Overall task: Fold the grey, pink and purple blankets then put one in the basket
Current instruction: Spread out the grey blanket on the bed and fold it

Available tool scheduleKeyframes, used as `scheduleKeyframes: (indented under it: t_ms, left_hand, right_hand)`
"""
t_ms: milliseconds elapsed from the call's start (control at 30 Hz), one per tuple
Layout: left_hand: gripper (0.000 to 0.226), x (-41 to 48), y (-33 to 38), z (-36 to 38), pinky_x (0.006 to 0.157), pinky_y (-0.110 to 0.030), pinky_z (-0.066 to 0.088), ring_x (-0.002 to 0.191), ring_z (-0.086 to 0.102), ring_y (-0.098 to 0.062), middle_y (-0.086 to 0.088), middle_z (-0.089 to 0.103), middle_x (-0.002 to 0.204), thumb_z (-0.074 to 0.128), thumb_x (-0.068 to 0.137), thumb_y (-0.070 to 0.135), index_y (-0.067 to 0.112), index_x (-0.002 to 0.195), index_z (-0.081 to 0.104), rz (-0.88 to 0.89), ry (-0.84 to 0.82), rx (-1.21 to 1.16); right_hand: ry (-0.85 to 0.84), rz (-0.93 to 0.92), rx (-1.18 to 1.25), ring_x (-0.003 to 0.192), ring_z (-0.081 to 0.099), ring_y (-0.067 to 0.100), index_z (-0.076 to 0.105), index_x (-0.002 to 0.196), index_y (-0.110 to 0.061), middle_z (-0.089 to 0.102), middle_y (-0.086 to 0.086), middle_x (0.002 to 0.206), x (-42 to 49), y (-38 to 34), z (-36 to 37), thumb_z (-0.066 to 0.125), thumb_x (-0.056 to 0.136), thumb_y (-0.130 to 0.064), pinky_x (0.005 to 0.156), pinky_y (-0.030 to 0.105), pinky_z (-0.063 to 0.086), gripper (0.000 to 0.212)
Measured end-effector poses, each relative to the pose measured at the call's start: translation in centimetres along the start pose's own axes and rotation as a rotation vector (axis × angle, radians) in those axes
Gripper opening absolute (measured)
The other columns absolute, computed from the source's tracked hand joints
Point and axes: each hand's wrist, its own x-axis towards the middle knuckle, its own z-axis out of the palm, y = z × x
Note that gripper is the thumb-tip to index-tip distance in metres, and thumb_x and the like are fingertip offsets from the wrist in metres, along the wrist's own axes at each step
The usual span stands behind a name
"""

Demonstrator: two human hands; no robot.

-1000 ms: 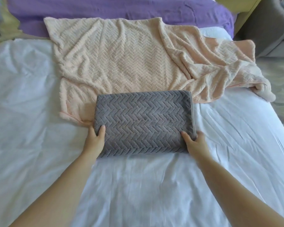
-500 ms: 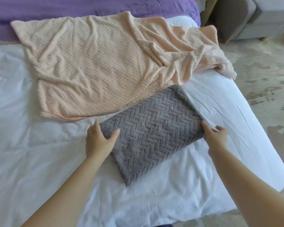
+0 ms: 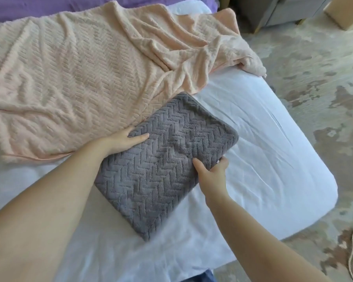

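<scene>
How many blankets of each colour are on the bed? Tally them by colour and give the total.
Grey blanket, folded, held by the left hand and right hand: 1
Pink blanket, spread out: 1
Purple blanket, at the far edge: 1
Total: 3

folded grey blanket (image 3: 163, 161) between both hands

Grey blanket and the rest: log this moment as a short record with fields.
grey blanket: folded into a rectangle, lying askew on the white sheet
left hand: gripping its far left edge
right hand: gripping its right edge, thumb on top
pink blanket: spread out, unfolded
purple blanket: at the far edge, mostly out of view
basket: not in view
</scene>
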Motion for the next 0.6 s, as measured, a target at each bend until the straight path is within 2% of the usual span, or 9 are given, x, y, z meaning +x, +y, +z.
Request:
scheduleKeyframes:
  t_ms: [67,133,167,233,333,400,467,533,600]
  left_hand:
    - [0.071,-1.9,1.3,1.0,0.107,-0.024,0.025,0.13,0.034,-0.004,0.021,0.032,0.144,0.056,0.079,0.067,0.042,0.143,0.034,0.128,0.064,-0.148]
    - [0.049,-3.9,3.1,3.4,0.098,-0.018,0.036,0.119,0.046,0.004,0.032,0.046,0.128,0.061,0.081,0.06,0.045,0.127,0.052,0.246,0.117,-0.392]
    - [0.037,-4.6,4.1,5.1,0.091,-0.018,0.041,0.113,0.053,0.003,0.03,0.055,0.119,0.062,0.081,0.059,0.043,0.114,0.059,0.263,0.156,-0.509]
    - [0.029,-5.0,6.0,9.5,0.083,-0.022,0.046,0.102,0.061,-0.003,0.022,0.064,0.105,0.061,0.078,0.061,0.041,0.098,0.06,0.242,0.28,-0.657]
    - [0.035,-4.0,8.5,16.1,0.076,-0.021,0.048,0.099,0.062,-0.012,0.011,0.064,0.103,0.059,0.08,0.059,0.033,0.102,0.053,0.158,0.372,-0.767]
    - [0.045,-2.9,9.0,19.2,0.074,-0.016,0.044,0.1,0.059,-0.017,0.005,0.062,0.109,0.059,0.084,0.055,0.024,0.114,0.045,0.072,0.371,-0.768]
    - [0.063,-2.4,8.8,20.7,0.085,-0.023,0.043,0.105,0.056,-0.017,-0.003,0.057,0.124,0.059,0.085,0.054,0.017,0.129,0.035,0.026,0.382,-0.755]
    - [0.082,-2.5,8.5,21.2,0.1,-0.03,0.04,0.12,0.05,-0.016,-0.003,0.045,0.142,0.061,0.08,0.057,0.021,0.142,0.02,0.08,0.393,-0.743]
    - [0.091,-3.1,8.6,21.5,0.11,-0.029,0.032,0.134,0.039,-0.013,0.0,0.031,0.152,0.062,0.079,0.054,0.029,0.148,0.008,0.16,0.408,-0.662]
  right_hand:
    - [0.027,-0.085,-0.029,0.087,0.059,-0.005,0.033,0.125,-0.021,0.06,-0.001,0.113,1.2,-1.9,-1.8,0.067,0.086,-0.022,0.082,0.025,0.048,0.052]
    - [0.051,-0.164,-0.066,0.091,0.064,0.007,0.036,0.127,-0.026,0.062,0.001,0.109,3.2,-4.4,-4.4,0.065,0.087,-0.025,0.085,0.031,0.052,0.05]
    - [0.056,-0.202,-0.102,0.094,0.065,0.014,0.036,0.129,-0.028,0.063,0.003,0.108,4.5,-5.8,-5.8,0.064,0.088,-0.028,0.087,0.036,0.052,0.05]
    - [0.042,-0.275,-0.196,0.1,0.063,0.02,0.036,0.134,-0.033,0.062,0.003,0.11,7.4,-8.7,-8.4,0.062,0.089,-0.037,0.089,0.037,0.05,0.053]
    - [-0.019,-0.286,-0.354,0.106,0.057,0.019,0.026,0.144,-0.036,0.055,0.001,0.13,11.3,-11.5,-11.3,0.055,0.089,-0.051,0.093,0.036,0.044,0.063]
    - [-0.09,-0.172,-0.498,0.11,0.054,0.024,0.019,0.148,-0.035,0.047,0.005,0.141,12.7,-11.0,-12.7,0.05,0.089,-0.058,0.092,0.037,0.042,0.071]
    - [-0.182,-0.062,-0.617,0.123,0.049,0.027,0.015,0.15,-0.032,0.04,0.009,0.147,12.2,-8.4,-14.1,0.051,0.088,-0.059,0.098,0.033,0.038,0.077]
    - [-0.234,-0.089,-0.668,0.132,0.042,0.021,0.017,0.151,-0.027,0.037,0.004,0.15,10.9,-5.5,-15.4,0.058,0.086,-0.054,0.101,0.022,0.032,0.082]
    - [-0.212,-0.189,-0.73,0.132,0.042,0.02,0.02,0.149,-0.03,0.039,0.0,0.149,10.1,-3.8,-16.4,0.063,0.084,-0.052,0.108,0.03,0.032,0.082]
